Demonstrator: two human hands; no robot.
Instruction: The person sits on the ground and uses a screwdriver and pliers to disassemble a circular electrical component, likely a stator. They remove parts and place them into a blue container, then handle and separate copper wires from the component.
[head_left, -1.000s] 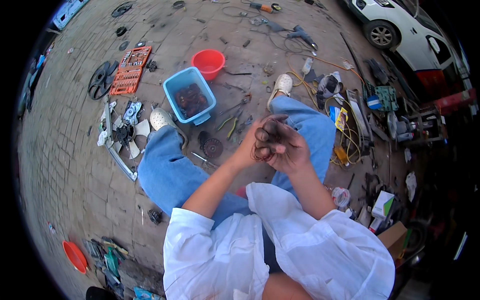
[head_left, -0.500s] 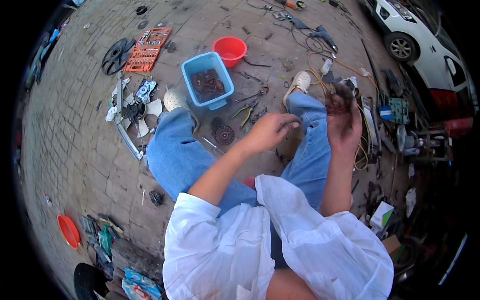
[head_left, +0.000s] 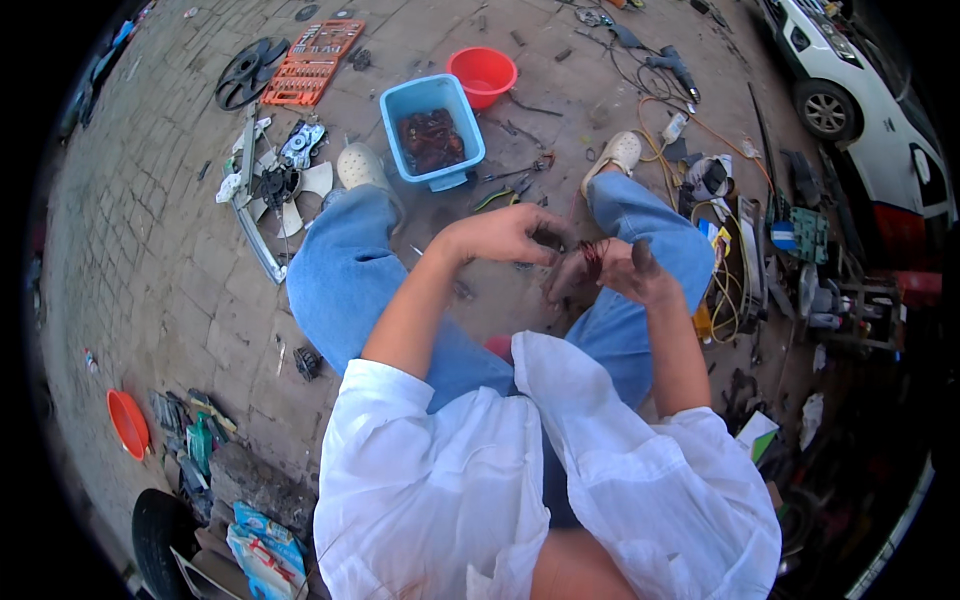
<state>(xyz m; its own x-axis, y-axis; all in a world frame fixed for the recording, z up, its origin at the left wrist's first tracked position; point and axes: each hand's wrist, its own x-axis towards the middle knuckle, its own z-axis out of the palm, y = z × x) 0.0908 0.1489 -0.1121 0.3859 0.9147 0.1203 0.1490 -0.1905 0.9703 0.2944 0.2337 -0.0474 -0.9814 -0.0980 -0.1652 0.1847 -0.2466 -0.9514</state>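
My left hand (head_left: 515, 237) reaches toward my right hand with curved fingers apart and nothing visible between them. My right hand (head_left: 615, 272) is low between my knees, its blackened fingers angled down and left, with thin reddish wire (head_left: 592, 258) looped across them; the fingertips are blurred. Beyond both hands, green-handled pliers (head_left: 500, 197) lie on the paving among small tools. Past those stands a light blue tub (head_left: 445, 178) holding dark brown parts.
A red bowl (head_left: 482, 60), orange socket case (head_left: 312, 62) and fan assembly (head_left: 280, 188) lie ahead and left. A power tool (head_left: 670, 70), cords and car parts crowd the right, near a white car (head_left: 880, 140). A tire (head_left: 158, 545) and orange basin (head_left: 128, 420) are behind left.
My right hand has come down from its raised, palm-up pose and turned leftward with the wire. My left hand has risen toward it. The view has shifted slightly.
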